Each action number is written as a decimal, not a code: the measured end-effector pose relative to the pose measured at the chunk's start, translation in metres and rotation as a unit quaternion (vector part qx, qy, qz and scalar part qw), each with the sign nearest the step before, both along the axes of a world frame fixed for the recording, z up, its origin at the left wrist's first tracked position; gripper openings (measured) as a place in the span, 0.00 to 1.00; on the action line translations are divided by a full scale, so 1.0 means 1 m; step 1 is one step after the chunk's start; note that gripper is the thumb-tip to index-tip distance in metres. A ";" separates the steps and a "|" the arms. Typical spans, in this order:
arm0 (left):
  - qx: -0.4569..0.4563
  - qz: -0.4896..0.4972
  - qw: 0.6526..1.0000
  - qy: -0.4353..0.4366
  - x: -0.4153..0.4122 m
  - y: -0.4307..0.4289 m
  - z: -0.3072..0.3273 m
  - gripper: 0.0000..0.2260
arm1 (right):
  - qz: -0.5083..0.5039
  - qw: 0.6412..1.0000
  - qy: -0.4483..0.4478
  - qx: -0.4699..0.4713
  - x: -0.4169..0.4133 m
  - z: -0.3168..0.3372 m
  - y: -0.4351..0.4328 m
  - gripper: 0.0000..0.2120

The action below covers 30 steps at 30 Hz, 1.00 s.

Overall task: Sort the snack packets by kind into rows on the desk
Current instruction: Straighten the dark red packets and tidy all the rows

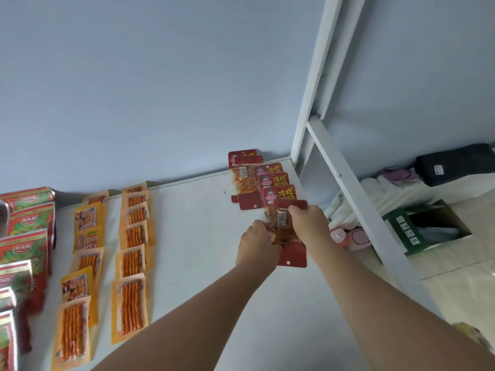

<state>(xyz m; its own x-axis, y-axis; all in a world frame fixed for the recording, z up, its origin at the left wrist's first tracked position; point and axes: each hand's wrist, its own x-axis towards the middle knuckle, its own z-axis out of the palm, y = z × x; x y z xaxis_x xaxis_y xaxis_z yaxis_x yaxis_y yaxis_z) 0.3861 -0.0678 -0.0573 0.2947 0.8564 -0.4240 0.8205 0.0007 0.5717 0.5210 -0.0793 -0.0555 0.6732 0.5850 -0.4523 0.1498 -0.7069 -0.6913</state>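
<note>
On the desk (203, 236), the red row (273, 180) lies beside the right edge. You hold a red packet (285, 231) at its near end, left hand (258, 243) curled round its side, right hand (308, 223) pinching its top. Release it crooked and it may push the overlapping packets askew or slide off the edge.

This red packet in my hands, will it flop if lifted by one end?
Probably floppy: the red packet looks like thin film, pinched between the left hand and right hand. Likely light, being flat. Its glossy surface may slide on the desk.
</note>
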 end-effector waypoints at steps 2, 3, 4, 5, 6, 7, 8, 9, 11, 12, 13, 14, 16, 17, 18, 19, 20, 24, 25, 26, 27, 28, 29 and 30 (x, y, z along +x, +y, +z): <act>-0.012 0.004 1.000 -0.002 -0.002 0.004 0.001 0.15 | -0.002 1.000 0.009 0.003 -0.001 0.001 0.000 0.15; -0.018 0.002 1.000 -0.005 -0.003 0.006 0.001 0.14 | 0.003 1.000 0.002 0.011 -0.002 0.001 0.000 0.13; -0.026 0.003 1.000 -0.013 -0.004 0.009 0.002 0.14 | 0.004 1.000 -0.003 0.021 -0.002 0.002 -0.001 0.12; -0.038 0.009 0.999 -0.027 -0.006 0.011 0.003 0.13 | 0.000 1.000 -0.002 0.031 -0.002 0.002 -0.002 0.11; -0.052 0.014 0.998 -0.044 -0.007 0.012 0.004 0.13 | -0.007 0.999 0.005 0.041 -0.003 0.004 -0.003 0.11; -0.063 0.015 0.996 -0.063 -0.010 0.014 0.005 0.13 | -0.014 0.998 0.010 0.053 -0.003 0.005 -0.005 0.11; -0.070 0.009 0.994 -0.080 -0.013 0.014 0.006 0.13 | -0.018 0.998 0.011 0.066 -0.003 0.007 -0.006 0.11; -0.073 -0.001 0.993 -0.096 -0.017 0.014 0.008 0.12 | -0.021 0.997 0.011 0.079 -0.004 0.010 -0.007 0.11; -0.073 -0.013 0.988 -0.132 -0.025 0.014 0.012 0.09 | -0.029 0.993 0.025 0.109 -0.008 0.015 -0.008 0.11; -0.077 -0.012 0.986 -0.146 -0.028 0.014 0.015 0.10 | -0.031 0.992 0.032 0.120 -0.012 0.017 -0.007 0.11; -0.083 -0.004 0.984 -0.156 -0.033 0.014 0.018 0.11 | -0.026 0.991 0.033 0.124 -0.017 0.020 -0.006 0.11; -0.089 0.008 0.983 -0.162 -0.037 0.014 0.020 0.12 | -0.017 0.992 0.032 0.123 -0.022 0.022 -0.004 0.12; -0.086 0.034 0.981 -0.169 -0.051 0.018 0.025 0.12 | 0.004 0.991 0.047 0.126 -0.035 0.025 0.001 0.13; -0.084 0.046 0.980 -0.177 -0.060 0.021 0.026 0.11 | 0.016 0.990 0.057 0.128 -0.042 0.025 0.004 0.14; -0.085 0.059 0.976 -0.190 -0.070 0.025 0.028 0.10 | 0.029 0.989 0.065 0.130 -0.049 0.026 0.007 0.15; -0.089 0.072 0.972 -0.204 -0.082 0.029 0.029 0.08 | 0.039 0.988 0.072 0.131 -0.056 0.028 0.011 0.15; -0.090 0.087 0.968 -0.216 -0.094 0.034 0.030 0.07 | 0.046 0.987 0.082 0.133 -0.063 0.029 0.014 0.15; -0.045 0.174 0.954 -0.238 -0.141 0.057 0.033 0.04 | 0.043 0.981 0.126 0.139 -0.089 0.031 0.031 0.08; -0.031 0.194 0.951 -0.237 -0.151 0.065 0.034 0.04 | 0.040 0.981 0.130 0.135 -0.095 0.032 0.035 0.06; -0.018 0.212 0.949 -0.233 -0.162 0.073 0.034 0.04 | 0.039 0.982 0.128 0.130 -0.100 0.031 0.039 0.04; -0.006 0.227 0.948 -0.224 -0.171 0.081 0.035 0.03 | 0.040 0.984 0.122 0.125 -0.104 0.031 0.042 0.03; 0.003 0.238 0.947 -0.215 -0.178 0.089 0.034 0.03 | 0.043 0.985 0.115 0.122 -0.109 0.030 0.046 0.02; 0.008 0.247 0.946 -0.208 -0.183 0.097 0.034 0.02 | 0.048 0.986 0.109 0.121 -0.112 0.028 0.049 0.03; 0.009 0.256 0.944 -0.206 -0.186 0.105 0.033 0.02 | 0.054 0.986 0.105 0.119 -0.116 0.028 0.051 0.03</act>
<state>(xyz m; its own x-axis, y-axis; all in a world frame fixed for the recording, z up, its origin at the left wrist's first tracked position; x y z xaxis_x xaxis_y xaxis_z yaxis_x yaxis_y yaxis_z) 0.1998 0.0368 -0.0244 -0.0222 0.9375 -0.3472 0.4227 0.3235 0.8466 0.4047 -0.0278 -0.0280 0.5073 0.7546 -0.4162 0.0503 -0.5081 -0.8598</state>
